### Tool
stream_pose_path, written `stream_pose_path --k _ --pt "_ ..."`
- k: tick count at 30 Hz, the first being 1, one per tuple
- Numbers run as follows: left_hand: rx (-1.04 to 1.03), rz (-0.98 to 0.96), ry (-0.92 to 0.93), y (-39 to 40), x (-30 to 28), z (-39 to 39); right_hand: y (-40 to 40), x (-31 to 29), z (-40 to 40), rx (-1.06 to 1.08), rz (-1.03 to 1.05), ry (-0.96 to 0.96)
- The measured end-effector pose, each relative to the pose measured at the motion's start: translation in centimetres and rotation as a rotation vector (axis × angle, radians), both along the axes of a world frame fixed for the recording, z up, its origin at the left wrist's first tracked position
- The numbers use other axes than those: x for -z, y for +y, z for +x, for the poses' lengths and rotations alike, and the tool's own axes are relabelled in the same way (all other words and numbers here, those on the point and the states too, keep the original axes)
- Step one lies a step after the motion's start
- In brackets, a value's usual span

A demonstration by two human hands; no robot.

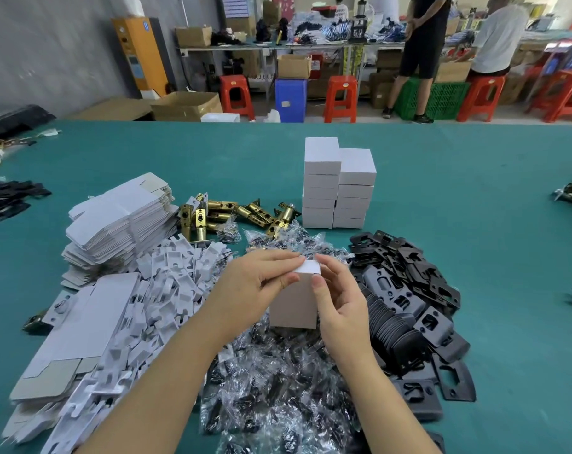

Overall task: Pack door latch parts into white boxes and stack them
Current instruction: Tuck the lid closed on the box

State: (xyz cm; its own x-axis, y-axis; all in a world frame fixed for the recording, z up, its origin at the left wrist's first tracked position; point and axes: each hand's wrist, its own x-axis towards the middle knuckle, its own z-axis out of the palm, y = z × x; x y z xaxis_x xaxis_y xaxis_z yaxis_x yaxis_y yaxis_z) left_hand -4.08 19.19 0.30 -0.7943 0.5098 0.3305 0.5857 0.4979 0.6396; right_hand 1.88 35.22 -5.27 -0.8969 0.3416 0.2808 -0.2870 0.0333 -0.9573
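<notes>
Small white cardboard box (294,301) held upright above heap of clear plastic bags of dark screws (278,381), mid green-covered table (458,165). Left hand (258,280) pinches the top flap, thumb and fingers curled on it. Right hand (340,299) grips the box's right edge, thumb on front. Two stacks of closed white boxes (338,185) stand behind; brass latch bolts (232,213) left of them; black strike plates (409,290) to the right.
</notes>
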Motion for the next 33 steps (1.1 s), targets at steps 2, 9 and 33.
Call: stream_pose_path --k 2,9,33 --pt "-0.004 0.004 -0.016 -0.1 -0.2 -0.1 -0.1 0.0 0.0 -0.008 0.001 -0.006" --pt "-0.025 0.101 -0.062 0.0 -1.4 -0.5 -0.1 0.2 0.0 -0.036 0.042 -0.003" --pt "0.034 0.007 -0.026 -0.4 -1.9 -1.1 0.2 0.8 -0.1 -0.029 0.176 0.005"
